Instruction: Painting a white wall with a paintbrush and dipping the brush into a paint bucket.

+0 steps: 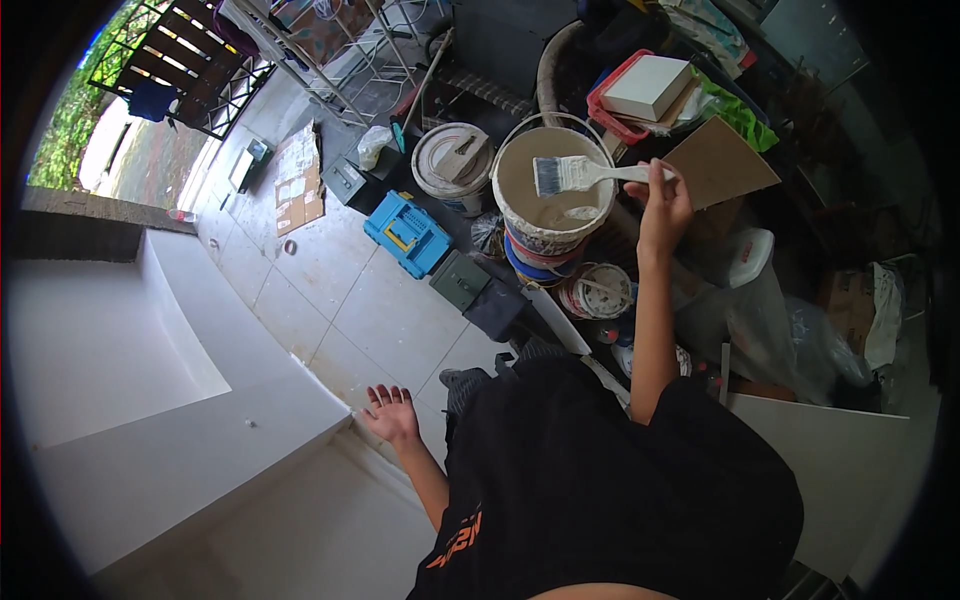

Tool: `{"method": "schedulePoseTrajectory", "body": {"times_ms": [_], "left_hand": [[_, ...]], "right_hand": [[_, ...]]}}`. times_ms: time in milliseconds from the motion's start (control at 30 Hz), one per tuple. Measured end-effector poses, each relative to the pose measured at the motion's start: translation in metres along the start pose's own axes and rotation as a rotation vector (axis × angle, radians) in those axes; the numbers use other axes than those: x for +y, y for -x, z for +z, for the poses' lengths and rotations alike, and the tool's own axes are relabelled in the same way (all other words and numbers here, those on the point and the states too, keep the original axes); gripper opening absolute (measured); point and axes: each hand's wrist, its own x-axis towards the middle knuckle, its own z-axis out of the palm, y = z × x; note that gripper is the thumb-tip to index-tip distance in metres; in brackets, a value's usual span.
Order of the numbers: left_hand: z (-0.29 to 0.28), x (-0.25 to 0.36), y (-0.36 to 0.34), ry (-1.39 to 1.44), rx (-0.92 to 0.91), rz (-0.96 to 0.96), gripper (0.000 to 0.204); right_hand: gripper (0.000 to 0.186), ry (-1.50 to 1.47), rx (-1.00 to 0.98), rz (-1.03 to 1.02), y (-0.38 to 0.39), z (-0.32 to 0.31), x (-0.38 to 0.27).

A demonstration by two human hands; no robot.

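Observation:
My right hand (664,205) is closed round the handle of a wide paintbrush (590,174) with a pale, paint-smeared handle and dark bristles. The brush lies level over the mouth of a paint bucket (508,200), its bristles pointing left. Whitish paint coats the bucket's inner wall, and a pale patch shows at its bottom. Whether the brush touches the bucket's rim I cannot tell. Low on the left, my left hand (393,414) is held palm up with its fingers apart and nothing in it, near the edge of a white ledge (300,400).
A lidded bucket (452,160) stands left of the paint bucket, and a smaller paint-stained pail (600,290) below it. A blue toolbox (408,234) and grey-green boxes (460,280) line the tiled floor. Cardboard (722,165) and plastic bags (760,320) crowd the right.

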Motion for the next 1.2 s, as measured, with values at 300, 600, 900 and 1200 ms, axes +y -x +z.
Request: {"method": "schedulePoseTrajectory", "body": {"times_ms": [300, 600, 900, 1200], "left_hand": [[0.068, -0.035, -0.010, -0.222, -0.232, -0.083, 0.049], [0.205, -0.097, 0.030, -0.516, -0.851, -0.148, 0.058], [0.279, -0.122, 0.079, -0.404, -0.999, -0.119, 0.060], [0.241, -0.090, 0.101, -0.098, -0.923, -0.191, 0.063]], "right_hand": [[0.024, -0.621, 0.347, 0.446, 0.034, -0.047, 0.054], [0.018, -0.877, 0.326, 0.541, 0.051, -0.044, 0.058], [0.018, -1.200, -0.009, 0.789, 0.082, -0.026, 0.012], [0.022, -0.997, -0.186, 0.948, 0.118, 0.008, -0.032]]}}
